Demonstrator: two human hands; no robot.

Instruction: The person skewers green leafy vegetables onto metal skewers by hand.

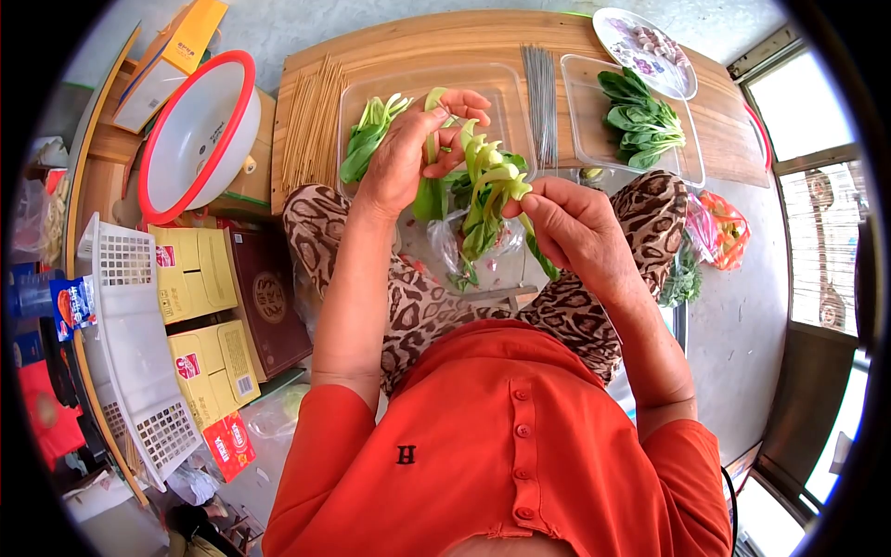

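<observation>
My left hand [408, 153] is raised over the near edge of a clear plastic tray, its fingers curled around a pale bok choy stalk [432, 100]. A thin line shows near its fingertips, too fine to name. To the right, my right hand [575, 223] pinches the pale stalk end of some bok choy [487, 181], whose leaves hang down between my knees. More bok choy [367, 139] lies at the left side of the clear tray [464, 79]. Below the hands is a crumpled clear plastic bag [447, 239], partly hidden by leaves.
On the wooden table [408, 39] lie bamboo skewers [311, 125] and metal skewers [539, 102]. A second tray [583, 121] holds leafy greens [642, 125], beside a patterned plate [617, 28]. At left are a red-rimmed basin [190, 139], cartons [200, 278] and a white basket [139, 325].
</observation>
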